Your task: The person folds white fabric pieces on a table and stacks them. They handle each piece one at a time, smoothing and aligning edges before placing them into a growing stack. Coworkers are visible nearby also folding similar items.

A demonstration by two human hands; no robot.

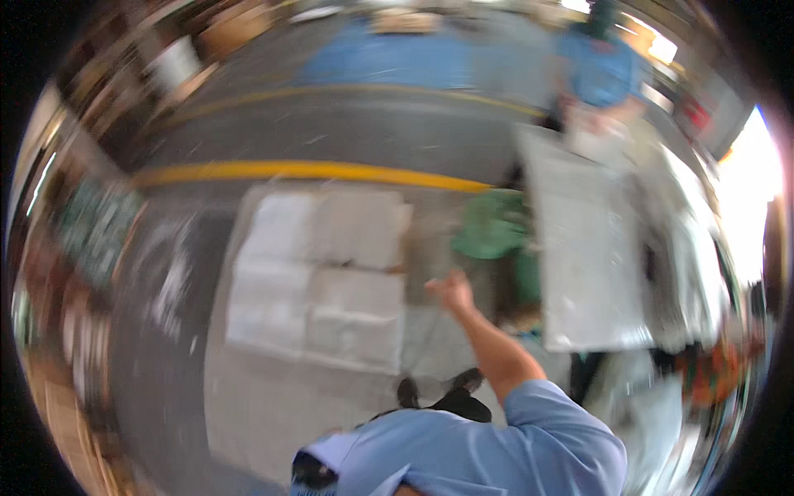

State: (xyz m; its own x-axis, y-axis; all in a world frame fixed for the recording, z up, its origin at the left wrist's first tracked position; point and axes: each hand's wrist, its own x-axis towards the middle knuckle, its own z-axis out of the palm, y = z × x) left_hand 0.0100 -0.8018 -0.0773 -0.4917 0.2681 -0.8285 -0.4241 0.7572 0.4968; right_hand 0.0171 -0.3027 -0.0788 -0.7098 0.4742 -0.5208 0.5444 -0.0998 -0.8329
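My right hand (452,293) reaches out in front of me over the floor, blurred by motion, so its fingers do not show clearly. Nothing can be made out in it. Just beyond it is a green bag-like bundle (491,225), apart from the hand. To the hand's left lie white and grey flat packs (356,302), set side by side in a low block on a pale sheet (240,397). My left hand is out of the picture.
A table with a pale, shiny top (583,273) stands on the right. At its far end a person in a blue shirt (602,70) handles a white object (597,136). A yellow floor line (314,170) crosses ahead. Stacked goods (95,227) line the left side.
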